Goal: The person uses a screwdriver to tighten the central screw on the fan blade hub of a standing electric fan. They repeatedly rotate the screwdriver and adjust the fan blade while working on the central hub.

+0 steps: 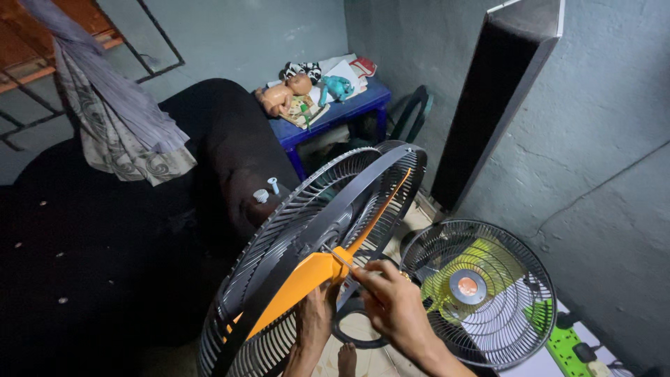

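Orange fan blade [300,283] inside a dark fan guard [307,258] held upright over the floor, left hand [314,320] gripping the blade from below, right hand [391,300] pinching a thin screwdriver [340,260] at its hub, second fan grille [481,290] lying just right, blue desk [335,115] behind.

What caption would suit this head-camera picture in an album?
Two hands, left and right, hold an orange blade inside a grey fan cage, a second grille nearby.

grey walls [614,139] | dark sofa [105,244] | blue table [335,115] | barred window [42,63] | dim light
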